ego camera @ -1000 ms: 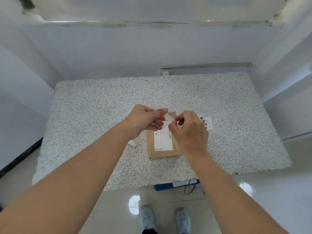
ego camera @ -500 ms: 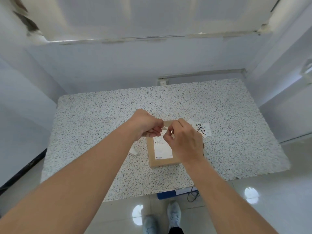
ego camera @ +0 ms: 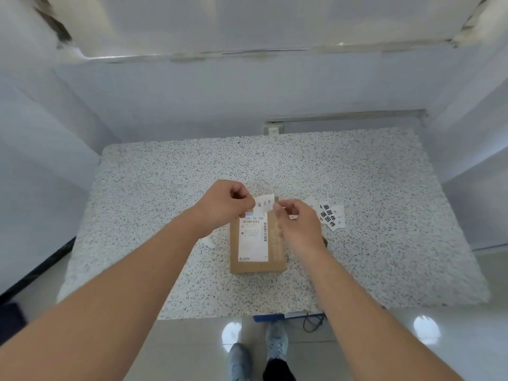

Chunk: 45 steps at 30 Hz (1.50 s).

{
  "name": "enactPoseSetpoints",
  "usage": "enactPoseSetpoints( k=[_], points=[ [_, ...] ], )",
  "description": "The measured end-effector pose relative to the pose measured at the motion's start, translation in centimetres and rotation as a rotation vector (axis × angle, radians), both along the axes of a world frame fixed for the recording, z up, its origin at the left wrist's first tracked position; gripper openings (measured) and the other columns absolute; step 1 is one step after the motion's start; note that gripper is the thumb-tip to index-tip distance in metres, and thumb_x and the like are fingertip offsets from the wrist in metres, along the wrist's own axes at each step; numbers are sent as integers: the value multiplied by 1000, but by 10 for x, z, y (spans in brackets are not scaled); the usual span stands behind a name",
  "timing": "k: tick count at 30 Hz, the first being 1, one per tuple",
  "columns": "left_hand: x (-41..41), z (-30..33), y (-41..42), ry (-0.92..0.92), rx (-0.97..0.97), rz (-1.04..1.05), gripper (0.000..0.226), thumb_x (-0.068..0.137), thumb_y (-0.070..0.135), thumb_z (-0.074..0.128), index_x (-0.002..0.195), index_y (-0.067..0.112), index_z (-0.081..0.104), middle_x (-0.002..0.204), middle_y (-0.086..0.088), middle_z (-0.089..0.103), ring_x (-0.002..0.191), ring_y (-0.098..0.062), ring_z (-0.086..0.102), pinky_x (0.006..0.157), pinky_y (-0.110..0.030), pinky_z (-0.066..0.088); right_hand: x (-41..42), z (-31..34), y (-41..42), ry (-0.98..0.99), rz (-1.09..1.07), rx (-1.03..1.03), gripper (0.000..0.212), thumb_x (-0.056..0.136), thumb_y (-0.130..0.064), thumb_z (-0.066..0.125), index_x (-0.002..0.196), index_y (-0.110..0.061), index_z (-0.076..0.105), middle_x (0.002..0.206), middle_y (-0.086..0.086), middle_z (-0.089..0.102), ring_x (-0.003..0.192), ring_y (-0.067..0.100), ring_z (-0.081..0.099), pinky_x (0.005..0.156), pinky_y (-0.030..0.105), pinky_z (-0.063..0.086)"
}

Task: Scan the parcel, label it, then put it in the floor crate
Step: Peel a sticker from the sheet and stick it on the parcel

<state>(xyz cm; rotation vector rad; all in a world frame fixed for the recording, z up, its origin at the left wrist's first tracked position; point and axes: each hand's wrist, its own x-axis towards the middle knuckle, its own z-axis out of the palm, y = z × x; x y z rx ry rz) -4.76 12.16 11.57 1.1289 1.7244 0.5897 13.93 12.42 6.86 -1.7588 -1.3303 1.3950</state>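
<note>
A brown cardboard parcel [ego camera: 257,243] lies flat on the speckled tabletop [ego camera: 143,204], near the front edge and in the middle. A long white shipping sticker [ego camera: 253,237] with bar codes is stuck on its top.

Just above the far end of the parcel, two hands hold a small white label [ego camera: 264,204] with dark letters on it. The left hand [ego camera: 224,209] pinches the left end of the label, with its fingers [ego camera: 242,196] curled shut around it. The right hand [ego camera: 298,226] pinches the right end with its thumb and first finger, and its other fingers are curled in. The label is stretched flat between the two hands. I cannot tell if it touches the parcel.

More white labels [ego camera: 328,215] with big black letters lie on the tabletop just to the right of the right hand. A small white scrap of paper [ego camera: 207,241] lies left of the parcel, partly under the left arm.

Down on the shiny floor [ego camera: 384,350] are two grey shoes [ego camera: 276,338]. A blue thing [ego camera: 275,317] with a black cable [ego camera: 312,323] peeks out from under the tabletop.
</note>
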Motion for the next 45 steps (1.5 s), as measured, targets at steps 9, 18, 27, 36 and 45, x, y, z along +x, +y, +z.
enactPoseSetpoints(
  k=[9, 18, 27, 36, 45],
  points=[
    [2, -12, 8, 60, -27, 28, 12, 88, 15, 74, 84, 4, 71, 82, -13, 74, 64, -11, 63, 65, -28, 52, 6, -7, 23, 98, -47, -35, 16, 96, -21, 73, 82, -29, 71, 94, -2, 73, 68, 17, 72, 69, 42, 66],
    [-5, -61, 32, 172, -9, 71, 17, 86, 27, 81, 85, 13, 70, 89, -4, 73, 80, -16, 64, 72, -38, 55, -7, -39, 45, -67, -17, 85, 21, 91, -20, 79, 78, -35, 73, 71, -6, 75, 68, 16, 74, 75, 36, 65],
    [-20, -127, 48, 284, -79, 70, 17, 84, 33, 81, 78, 24, 68, 118, -10, 63, 89, -22, 69, 62, -26, 51, -25, -88, 51, -236, 60, 190, 21, 93, -22, 76, 114, -18, 80, 107, -6, 79, 92, 6, 69, 84, 13, 49],
    [-23, -140, 49, 353, -38, 58, 17, 84, 35, 81, 76, 25, 69, 108, -9, 67, 85, -21, 69, 67, -29, 55, -33, -103, 44, -358, 54, 286, 20, 96, -26, 73, 114, -21, 80, 104, -3, 80, 89, 12, 70, 79, 13, 47],
    [-23, -145, 49, 382, -21, 64, 18, 84, 39, 80, 74, 29, 68, 107, -6, 68, 87, -18, 69, 64, -23, 49, -34, -112, 44, -420, 86, 335, 22, 99, -30, 67, 118, -26, 79, 92, -1, 71, 84, 16, 63, 67, 15, 36]
  ],
)
